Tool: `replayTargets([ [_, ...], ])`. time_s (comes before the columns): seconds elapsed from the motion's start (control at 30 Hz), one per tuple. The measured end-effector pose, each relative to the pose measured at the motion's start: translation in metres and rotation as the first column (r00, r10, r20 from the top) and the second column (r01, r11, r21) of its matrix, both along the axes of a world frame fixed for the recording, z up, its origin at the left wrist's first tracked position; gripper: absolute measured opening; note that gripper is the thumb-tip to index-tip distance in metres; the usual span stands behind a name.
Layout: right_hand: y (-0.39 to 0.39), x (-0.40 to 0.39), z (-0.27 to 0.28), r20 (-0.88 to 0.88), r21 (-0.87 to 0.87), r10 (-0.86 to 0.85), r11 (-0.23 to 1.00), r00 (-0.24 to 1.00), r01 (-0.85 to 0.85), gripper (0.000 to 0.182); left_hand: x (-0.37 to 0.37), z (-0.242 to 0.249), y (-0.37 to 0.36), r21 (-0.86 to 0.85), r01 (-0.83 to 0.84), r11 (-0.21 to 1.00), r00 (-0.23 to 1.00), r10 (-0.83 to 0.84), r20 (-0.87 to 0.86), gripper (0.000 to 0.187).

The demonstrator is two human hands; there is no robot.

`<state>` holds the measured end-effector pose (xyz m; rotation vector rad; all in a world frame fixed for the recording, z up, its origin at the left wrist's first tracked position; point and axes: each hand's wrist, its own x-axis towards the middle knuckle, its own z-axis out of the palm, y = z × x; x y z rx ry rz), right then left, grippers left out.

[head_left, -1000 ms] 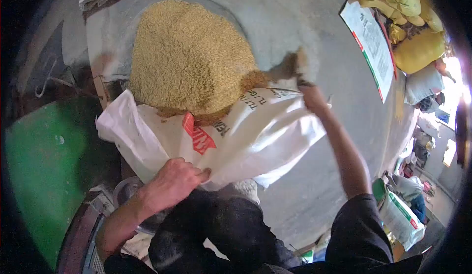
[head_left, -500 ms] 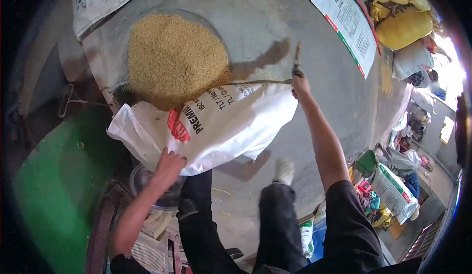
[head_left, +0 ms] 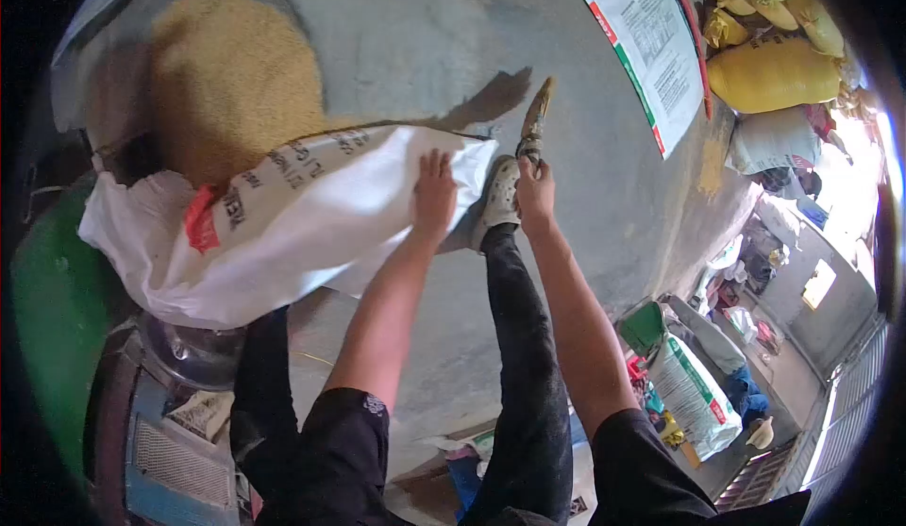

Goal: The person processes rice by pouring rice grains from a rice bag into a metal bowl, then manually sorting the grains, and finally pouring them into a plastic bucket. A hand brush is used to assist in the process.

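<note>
A white printed sack [head_left: 311, 233] lies on its side across the middle, its left end crumpled. My left hand [head_left: 435, 191] rests on the sack near its right end, fingers stretched out over the cloth. In my right hand [head_left: 536, 191], just beyond that end, is a knife-like tool [head_left: 535, 120] with a dark wrapped handle and a tapered brown end pointing away from me. A pile of golden grain [head_left: 231, 73] spreads on the floor behind the sack, whose upper edge overlaps the pile in this view.
My shoe [head_left: 500, 194] stands beside the sack's right end. A flat printed sack [head_left: 642, 50] lies at the back right, near stuffed yellow sacks [head_left: 774, 75]. A round basin [head_left: 193, 351] and a green surface [head_left: 52, 309] are at the left. More bags [head_left: 689, 394] crowd the right.
My left hand has let go of the sack's near side and moved right to its other end. My right hand has left the sack's corner with the tool. My foot has stepped forward.
</note>
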<state>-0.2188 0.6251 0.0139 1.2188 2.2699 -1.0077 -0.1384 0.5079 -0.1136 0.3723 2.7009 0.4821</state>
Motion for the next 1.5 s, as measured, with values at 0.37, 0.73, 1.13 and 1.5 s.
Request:
replayTargets([
  [0.37,0.009,0.044,-0.066,0.040,0.365,0.114,0.923,0.993,-0.121,0.043,0.053,0.154,-0.143,0.515,-0.294,0.806,0.932,0.121,0.343,0.029],
  [0.73,-0.212,0.063,-0.007,-0.193,-0.543,0.284,0.767,0.939,-0.343,0.035,0.135,0.293,-0.248,0.313,-0.458,0.832,0.866,0.337,0.371,0.025],
  [1.13,-0.132,0.134,-0.074,0.237,0.030,0.001,1.000,0.972,-0.008,0.039,0.171,0.357,-0.287,0.206,-0.595,0.777,0.771,0.479,0.419,0.009],
  [1.5,-0.155,0.196,-0.059,-0.292,0.033,-0.045,0.998,0.955,0.057,0.033,0.148,0.422,-0.389,0.101,-0.729,0.677,0.614,0.582,0.533,0.007],
])
